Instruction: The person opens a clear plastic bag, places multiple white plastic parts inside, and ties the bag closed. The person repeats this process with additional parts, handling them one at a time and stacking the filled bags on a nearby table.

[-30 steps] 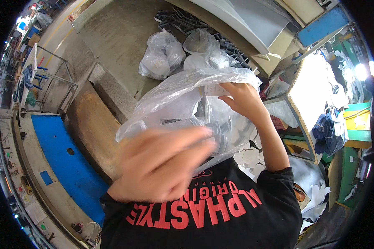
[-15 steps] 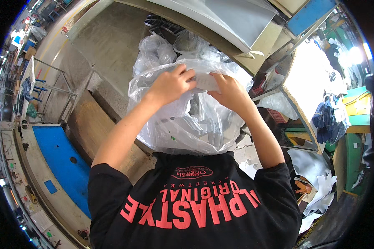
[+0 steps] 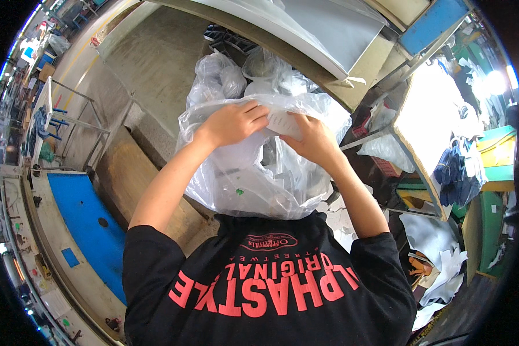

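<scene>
The floor (image 3: 155, 52) is bare grey concrete. A long blue mat (image 3: 86, 225) lies at the left, beside a worn brown wooden board (image 3: 127, 179). A metal rack (image 3: 69, 121) stands farther left. At the right, a bright lit table (image 3: 427, 115) shines white, with green boxes (image 3: 496, 167) near it.

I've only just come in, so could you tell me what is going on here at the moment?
A person in a black T-shirt holds a large clear plastic bag up against their chest with both bare hands. The left hand and right hand meet at the bag's top edge, both touching a small white slip there. The bag looks filled with pale pieces that are hard to make out. More filled plastic bags lie on the concrete floor beyond, beside a wooden board and a blue mat.
</scene>
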`<state>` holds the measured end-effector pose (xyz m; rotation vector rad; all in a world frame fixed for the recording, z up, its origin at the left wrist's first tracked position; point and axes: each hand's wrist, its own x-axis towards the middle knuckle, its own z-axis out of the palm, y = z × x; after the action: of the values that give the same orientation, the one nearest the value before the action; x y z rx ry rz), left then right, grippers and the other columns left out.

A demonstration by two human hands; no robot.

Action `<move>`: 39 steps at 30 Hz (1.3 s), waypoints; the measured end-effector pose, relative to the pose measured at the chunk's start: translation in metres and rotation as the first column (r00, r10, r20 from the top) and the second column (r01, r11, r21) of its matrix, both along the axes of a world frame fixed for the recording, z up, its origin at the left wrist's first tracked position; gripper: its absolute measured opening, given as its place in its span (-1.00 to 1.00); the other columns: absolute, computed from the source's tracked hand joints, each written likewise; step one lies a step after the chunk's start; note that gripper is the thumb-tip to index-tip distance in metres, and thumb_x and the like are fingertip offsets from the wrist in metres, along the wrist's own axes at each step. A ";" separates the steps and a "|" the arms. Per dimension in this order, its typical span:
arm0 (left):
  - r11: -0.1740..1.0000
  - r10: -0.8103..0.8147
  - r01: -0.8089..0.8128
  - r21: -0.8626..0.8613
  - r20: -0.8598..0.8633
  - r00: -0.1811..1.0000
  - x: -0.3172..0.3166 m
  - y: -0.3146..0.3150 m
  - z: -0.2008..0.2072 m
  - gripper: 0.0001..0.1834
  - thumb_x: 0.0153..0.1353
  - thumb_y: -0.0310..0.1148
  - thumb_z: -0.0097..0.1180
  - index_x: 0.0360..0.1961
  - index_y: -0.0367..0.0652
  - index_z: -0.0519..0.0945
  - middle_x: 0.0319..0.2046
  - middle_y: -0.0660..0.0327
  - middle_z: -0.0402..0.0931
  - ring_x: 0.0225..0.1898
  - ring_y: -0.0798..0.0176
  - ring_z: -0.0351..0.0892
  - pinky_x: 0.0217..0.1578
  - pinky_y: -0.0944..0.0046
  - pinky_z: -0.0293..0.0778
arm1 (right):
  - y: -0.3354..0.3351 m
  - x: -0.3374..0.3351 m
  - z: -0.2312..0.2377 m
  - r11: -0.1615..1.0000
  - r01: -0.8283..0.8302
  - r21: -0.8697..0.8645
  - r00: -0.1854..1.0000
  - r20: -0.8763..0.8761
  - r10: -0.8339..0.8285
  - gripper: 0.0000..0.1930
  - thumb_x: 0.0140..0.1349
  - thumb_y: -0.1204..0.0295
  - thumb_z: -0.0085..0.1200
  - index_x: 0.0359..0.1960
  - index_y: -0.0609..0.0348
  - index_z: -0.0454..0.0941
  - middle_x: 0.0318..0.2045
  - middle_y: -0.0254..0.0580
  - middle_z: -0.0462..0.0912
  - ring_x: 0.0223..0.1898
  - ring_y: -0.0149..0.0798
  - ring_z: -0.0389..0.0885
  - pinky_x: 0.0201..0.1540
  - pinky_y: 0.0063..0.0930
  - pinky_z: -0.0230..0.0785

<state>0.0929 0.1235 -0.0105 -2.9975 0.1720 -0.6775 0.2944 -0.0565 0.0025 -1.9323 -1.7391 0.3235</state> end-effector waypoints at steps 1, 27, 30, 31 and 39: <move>1.000 -0.003 0.003 -0.029 0.009 1.000 0.000 0.000 -0.001 -0.82 0.13 -0.38 0.27 -0.21 -0.07 0.71 -0.05 0.32 0.58 -0.02 0.19 0.61 -0.19 0.21 0.69 | 0.001 0.000 -0.002 0.999 -0.033 0.015 0.999 -0.005 0.033 -0.47 0.16 0.30 0.40 0.12 0.18 0.48 -0.12 0.14 0.73 -0.12 0.27 0.73 -0.09 0.06 0.59; 0.825 0.558 -0.520 -0.219 0.179 0.810 -0.030 -0.032 0.007 -0.69 0.11 -0.47 0.41 -0.12 -0.09 0.61 -0.08 0.16 0.57 -0.03 0.02 0.61 -0.13 0.07 0.63 | 0.065 -0.030 0.008 0.873 -0.338 0.351 0.915 -0.095 0.393 -0.46 0.03 0.36 0.22 0.09 0.29 0.49 0.16 0.13 0.48 0.11 0.21 0.44 0.28 0.15 0.11; 0.698 0.697 -0.682 -0.219 -0.008 0.717 -0.057 -0.066 0.040 -0.75 0.17 -0.38 0.40 -0.13 -0.02 0.66 -0.13 0.24 0.59 0.01 0.08 0.62 -0.11 0.07 0.63 | 0.047 0.017 0.042 0.787 -0.609 0.101 0.770 -0.161 0.617 -0.40 0.11 0.23 0.23 0.22 0.13 0.49 0.18 0.03 0.53 0.17 0.15 0.47 0.28 0.15 0.16; 0.617 0.751 -0.756 -0.218 -0.126 0.648 -0.071 -0.078 0.054 -0.76 0.15 -0.36 0.41 -0.14 0.00 0.68 -0.13 0.25 0.60 0.02 0.09 0.63 -0.09 0.06 0.62 | 0.036 0.041 0.054 0.722 -0.691 0.031 0.715 -0.112 0.690 -0.44 0.12 0.21 0.26 0.19 0.08 0.55 0.15 -0.01 0.56 0.22 0.12 0.47 0.33 0.15 0.14; 0.565 0.672 -0.787 -0.245 -0.416 0.612 -0.177 -0.108 0.131 -0.85 -0.07 -0.47 0.40 -0.39 -0.14 0.74 -0.32 0.20 0.55 -0.15 0.01 0.58 -0.07 0.01 0.52 | 0.002 0.117 0.091 0.712 -0.699 -0.069 0.686 0.218 0.694 -0.79 0.00 0.44 0.34 -0.26 0.01 0.77 0.05 -0.25 0.68 0.31 -0.02 0.49 0.40 -0.09 0.26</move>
<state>-0.0838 0.0158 0.1204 -3.0375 -1.3298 -0.1829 0.4117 -0.0540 0.0932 -1.2306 -2.5932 0.3478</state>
